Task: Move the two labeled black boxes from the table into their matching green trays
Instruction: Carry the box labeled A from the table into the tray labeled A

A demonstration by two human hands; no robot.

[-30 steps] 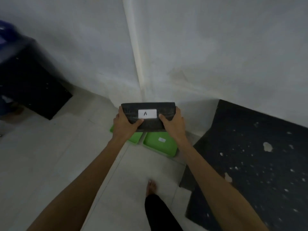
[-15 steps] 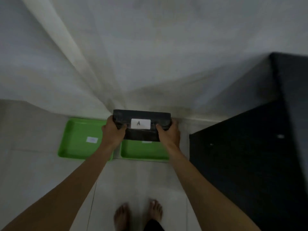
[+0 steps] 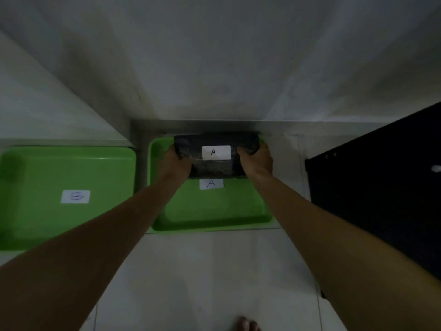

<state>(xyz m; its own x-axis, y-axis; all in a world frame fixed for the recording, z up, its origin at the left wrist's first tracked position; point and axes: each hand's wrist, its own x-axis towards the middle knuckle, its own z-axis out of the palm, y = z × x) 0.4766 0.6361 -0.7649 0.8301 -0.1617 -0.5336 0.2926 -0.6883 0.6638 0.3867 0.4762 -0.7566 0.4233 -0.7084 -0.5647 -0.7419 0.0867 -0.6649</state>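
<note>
A black box (image 3: pixel 216 168) with a white label "A" is held over the far half of a green tray (image 3: pixel 210 211) that carries a white "A" tag on its floor. My left hand (image 3: pixel 175 163) grips the box's left end and my right hand (image 3: pixel 256 162) grips its right end. Whether the box touches the tray floor I cannot tell. A second green tray (image 3: pixel 35 199), tagged "B", lies on the floor to the left with nothing in it. The other black box is out of view.
Both trays lie on a pale tiled floor against a grey wall (image 3: pixel 214 68). A black table (image 3: pixel 381 199) stands close on the right. My toes (image 3: pixel 245 324) show at the bottom edge.
The view has dropped closer to the floor and the trays appear larger. The box, carried in both hands, has gone down over the tray marked "A".
</note>
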